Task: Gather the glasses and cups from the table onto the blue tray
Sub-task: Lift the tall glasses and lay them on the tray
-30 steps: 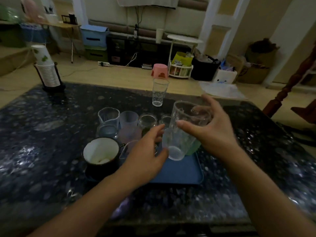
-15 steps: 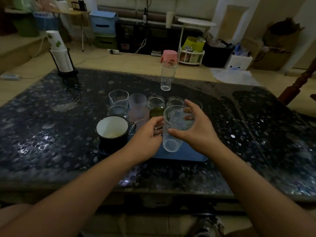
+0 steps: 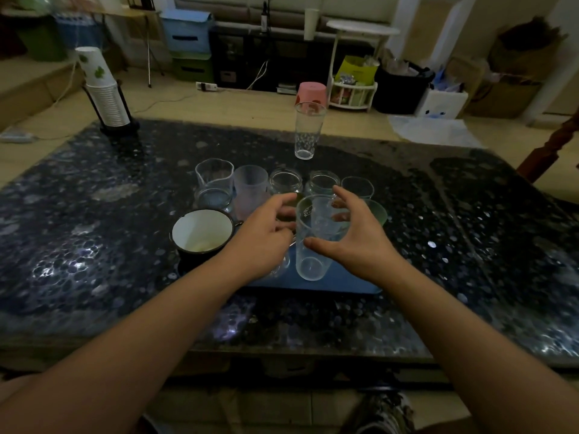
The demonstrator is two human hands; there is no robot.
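Observation:
The blue tray (image 3: 329,281) lies on the dark table and carries several glasses and cups. A tall clear glass (image 3: 313,258) stands upright at the tray's front. My right hand (image 3: 360,245) holds it, thumb across the near side and fingers behind the rim. My left hand (image 3: 263,242) sits just left of it with loosely curled fingers that touch the glass's side and cover a clear mug. A black enamel mug (image 3: 202,234) with a white inside stands at the tray's left end. Another tall clear glass (image 3: 308,130) stands alone on the table beyond the tray.
A holder with stacked paper cups (image 3: 106,95) stands at the table's far left corner. The speckled table top (image 3: 470,233) spreads wide on both sides of the tray. Beyond the far edge are the floor, a pink stool (image 3: 311,92) and storage boxes.
My right hand has lowered the tall glass from a tilted hold above the tray until it stands upright on the tray's front. My left hand stayed beside it.

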